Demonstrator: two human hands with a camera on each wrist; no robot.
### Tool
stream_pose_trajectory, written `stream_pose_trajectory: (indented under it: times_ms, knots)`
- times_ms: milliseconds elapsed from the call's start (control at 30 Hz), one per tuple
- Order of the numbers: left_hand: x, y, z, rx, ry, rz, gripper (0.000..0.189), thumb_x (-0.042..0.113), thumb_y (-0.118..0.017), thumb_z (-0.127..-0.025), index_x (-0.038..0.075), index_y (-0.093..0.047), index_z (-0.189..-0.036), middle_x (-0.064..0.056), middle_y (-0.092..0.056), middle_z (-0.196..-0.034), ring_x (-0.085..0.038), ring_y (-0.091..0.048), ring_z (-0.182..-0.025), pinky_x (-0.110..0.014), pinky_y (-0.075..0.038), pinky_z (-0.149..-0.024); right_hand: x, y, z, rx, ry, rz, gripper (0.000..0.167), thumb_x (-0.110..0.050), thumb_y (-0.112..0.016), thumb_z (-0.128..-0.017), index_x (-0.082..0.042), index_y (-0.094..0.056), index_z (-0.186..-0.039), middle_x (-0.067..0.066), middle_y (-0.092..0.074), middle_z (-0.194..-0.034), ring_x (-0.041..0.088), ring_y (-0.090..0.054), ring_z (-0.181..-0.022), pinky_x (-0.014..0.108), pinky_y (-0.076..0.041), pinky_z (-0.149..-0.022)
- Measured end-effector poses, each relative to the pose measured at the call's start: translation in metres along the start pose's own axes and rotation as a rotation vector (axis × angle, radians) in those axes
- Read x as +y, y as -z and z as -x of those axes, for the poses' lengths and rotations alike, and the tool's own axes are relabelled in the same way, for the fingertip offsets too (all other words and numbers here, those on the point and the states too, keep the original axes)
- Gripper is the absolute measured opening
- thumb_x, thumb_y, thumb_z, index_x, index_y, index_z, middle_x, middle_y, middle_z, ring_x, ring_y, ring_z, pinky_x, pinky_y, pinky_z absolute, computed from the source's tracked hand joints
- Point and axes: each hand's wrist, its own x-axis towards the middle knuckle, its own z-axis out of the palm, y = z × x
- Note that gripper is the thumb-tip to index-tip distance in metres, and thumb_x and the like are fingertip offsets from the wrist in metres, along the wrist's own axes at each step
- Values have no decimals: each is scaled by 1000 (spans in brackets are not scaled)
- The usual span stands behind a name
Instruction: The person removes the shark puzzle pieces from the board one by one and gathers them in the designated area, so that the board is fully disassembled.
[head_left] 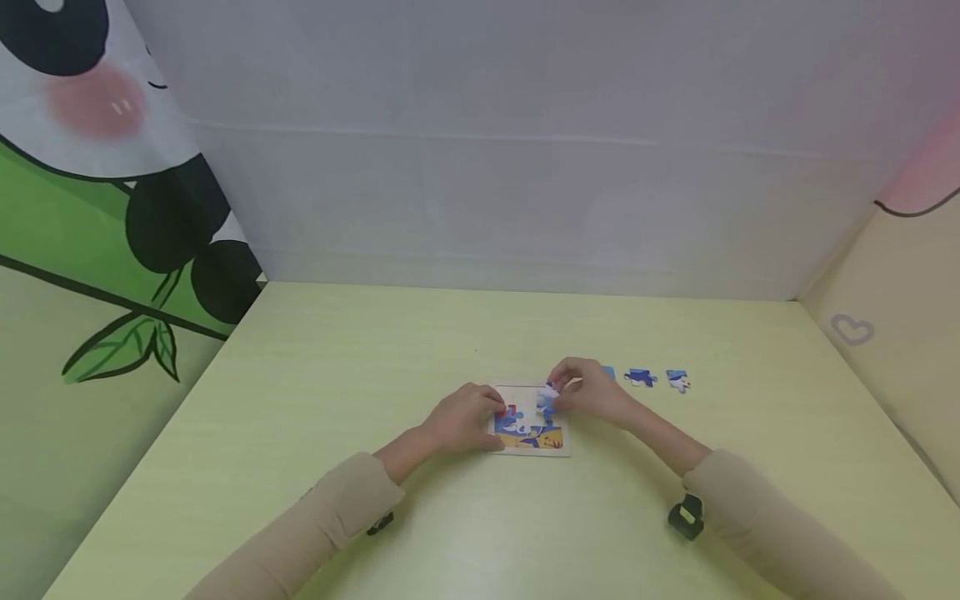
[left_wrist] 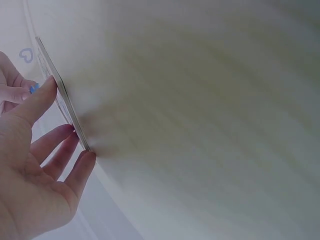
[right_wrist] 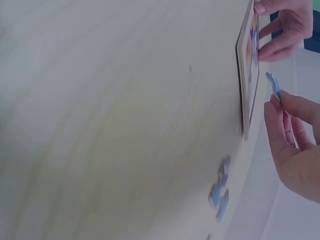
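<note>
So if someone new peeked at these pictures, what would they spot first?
Probably the big cartoon face with its pink cheek, at the head view's upper left. Next, near the middle of the table, the colorful puzzle board, with the left hand holding its left edge and the right hand pinching a puzzle piece above it. A few loose pieces lie farther right.

On my feed I see the pale rectangular puzzle board point(head_left: 521, 395) on the yellowish flat tabletop point(head_left: 420, 333), between left hand point(head_left: 465, 419) and right hand point(head_left: 590, 393); a blue jigsaw piece point(right_wrist: 273, 85) is in the latter's fingertips, loose blue-and-white jigsaw pieces point(head_left: 641, 378) rightward.
</note>
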Motion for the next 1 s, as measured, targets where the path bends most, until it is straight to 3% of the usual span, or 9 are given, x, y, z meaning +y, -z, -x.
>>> stream_pose_trajectory:
  times_ms: [200,367,667,1000]
  knots:
    - [-3,0,1,-4,16,12,46,24,-77,-70,-1,-65,-107,-10,-59,-111,-26,-51,-104,-37,-43,-90,7,26,7,22,52,33,28,0,-70,-74,4,-59,-100,12,-56,-88,19,-61,-75,26,-51,-64]
    - [-5,0,1,5,18,32,46,25,-77,-70,-1,-65,-107,-9,-59,-110,-25,-51,-103,-36,-43,-90,21,47,16,51,37,64,27,-2,-68,-76,3,-59,-101,12,-57,-90,18,-60,-77,25,-50,-65]
    - [-5,-1,1,8,26,62,47,23,-78,-69,-1,-65,-107,-9,-59,-110,-26,-51,-103,-37,-43,-90,49,74,38,67,10,-34,30,-4,-67,-79,10,-58,-104,17,-56,-93,14,-60,-75,30,-55,-70]
    - [-10,-4,-1,16,23,42,45,24,-78,-69,0,-66,-106,-7,-60,-108,-25,-51,-103,-36,-43,-90,63,90,51,106,-61,81,32,-10,-68,-80,8,-59,-105,15,-58,-94,14,-58,-77,22,-52,-66]
